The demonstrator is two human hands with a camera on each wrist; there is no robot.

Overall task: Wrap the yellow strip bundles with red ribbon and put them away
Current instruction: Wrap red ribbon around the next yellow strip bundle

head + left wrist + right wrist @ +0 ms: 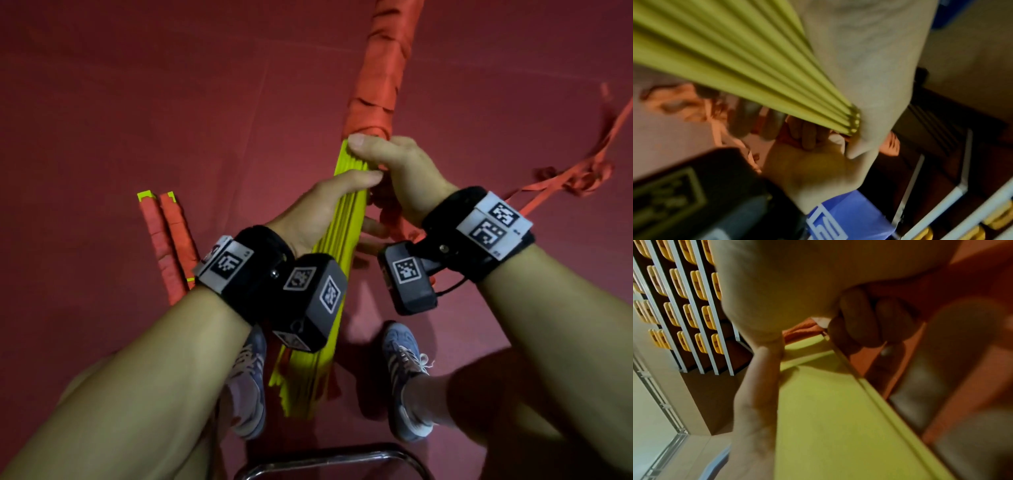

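A long yellow strip bundle (pixel 349 219) stands slanted between my feet. Its upper half is wound in red ribbon (pixel 380 85); the lower half is bare yellow. My left hand (pixel 322 205) grips the bare part just below the wrap, thumb on top and fingers curled underneath. My right hand (pixel 394 164) sits at the wrap's lower edge, its thumb pressing the bundle and its curled fingers holding the ribbon. The left wrist view shows the yellow strips (pixel 735 56) fanning past my left hand (pixel 859 65). In the right wrist view, curled fingers (pixel 869 318) lie beside the yellow bundle (pixel 828 418).
Two ribbon-wrapped bundles (pixel 168 240) lie side by side on the red floor (pixel 137 102) at the left. Loose ribbon (pixel 582 174) trails in a tangle to the right. My shoes (pixel 407 377) flank the bundle's foot. A metal chair frame (pixel 325 459) is at the bottom edge.
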